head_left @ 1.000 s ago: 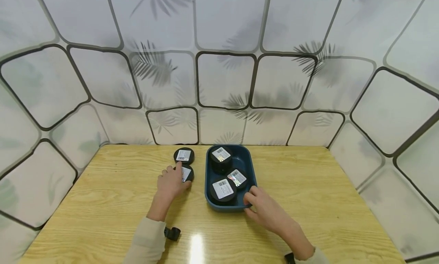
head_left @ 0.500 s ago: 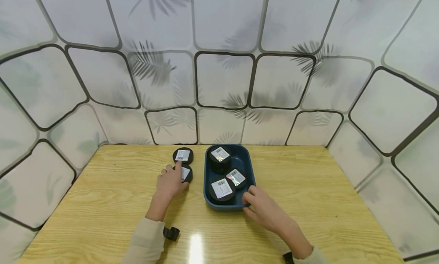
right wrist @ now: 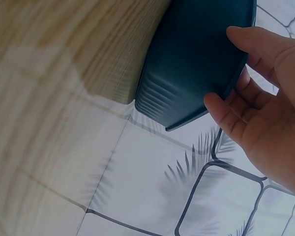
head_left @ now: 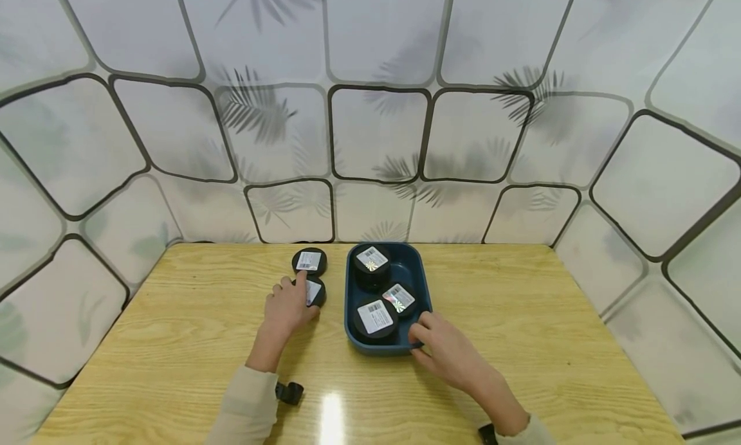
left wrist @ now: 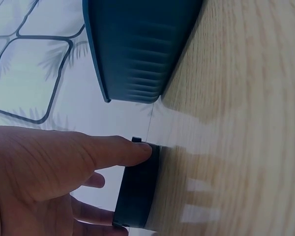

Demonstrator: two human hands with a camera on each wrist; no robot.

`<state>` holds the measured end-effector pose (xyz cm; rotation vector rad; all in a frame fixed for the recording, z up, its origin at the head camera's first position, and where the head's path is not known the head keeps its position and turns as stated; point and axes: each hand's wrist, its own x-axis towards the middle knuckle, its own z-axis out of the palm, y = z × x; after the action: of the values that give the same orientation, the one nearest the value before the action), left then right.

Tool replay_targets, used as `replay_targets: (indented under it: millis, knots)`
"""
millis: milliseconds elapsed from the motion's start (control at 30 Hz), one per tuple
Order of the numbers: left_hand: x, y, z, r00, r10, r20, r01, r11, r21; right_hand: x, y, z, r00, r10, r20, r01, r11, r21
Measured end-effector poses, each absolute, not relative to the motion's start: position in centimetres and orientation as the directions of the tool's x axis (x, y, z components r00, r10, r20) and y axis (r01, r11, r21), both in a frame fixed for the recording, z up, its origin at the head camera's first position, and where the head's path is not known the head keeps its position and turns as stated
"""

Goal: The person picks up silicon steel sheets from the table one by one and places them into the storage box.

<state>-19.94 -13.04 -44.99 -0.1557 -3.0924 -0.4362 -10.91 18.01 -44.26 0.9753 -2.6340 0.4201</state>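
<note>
My left hand (head_left: 287,307) pinches a flat round black container (head_left: 316,292) with a white label, standing on the table left of a blue plastic bin (head_left: 412,273). In the left wrist view, the thumb presses one side of this container (left wrist: 137,189) and fingers reach round the other. Just behind it sits a second black container (head_left: 309,262). My right hand (head_left: 448,352) grips the bin's near right corner, thumb outside and fingers over the rim, as the right wrist view shows on the bin wall (right wrist: 191,64). Several labelled black containers (head_left: 375,318) lie inside the bin.
The wooden table (head_left: 521,310) ends at a patterned fabric backdrop (head_left: 376,136) behind and at both sides. A small black device (head_left: 289,393) is strapped at the left wrist. Inside the bin, one container (head_left: 372,258) stands higher at the back left.
</note>
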Motion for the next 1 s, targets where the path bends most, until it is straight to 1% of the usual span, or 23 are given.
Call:
replay_targets:
  millis: [300, 533, 800, 1000]
  knots:
    - [-19.86, -13.01, -44.82, -0.995, 0.095, 0.003, 0.092, 0.944, 0.316, -10.77, 18.11, -44.21, -0.746, -0.57, 0.345, -0.65, 0.737, -0.188]
    - [-20.09, -13.13, -45.12, -0.995, 0.103, -0.001, 0.097, 0.935, 0.342, -10.75, 18.17, -44.21, -0.747, -0.573, 0.338, -0.65, 0.735, -0.191]
    - [-20.37, -13.35, -45.09, -0.994, 0.106, 0.004, 0.101, 0.935, 0.34, -10.87, 18.13, -44.16, -0.752, -0.575, 0.323, -0.648, 0.736, -0.198]
    - [-20.42, -13.51, -44.75, -0.994, 0.102, -0.039, 0.08, 0.925, 0.37, -10.93, 18.1, -44.12, -0.751, -0.577, 0.32, -0.649, 0.734, -0.201]
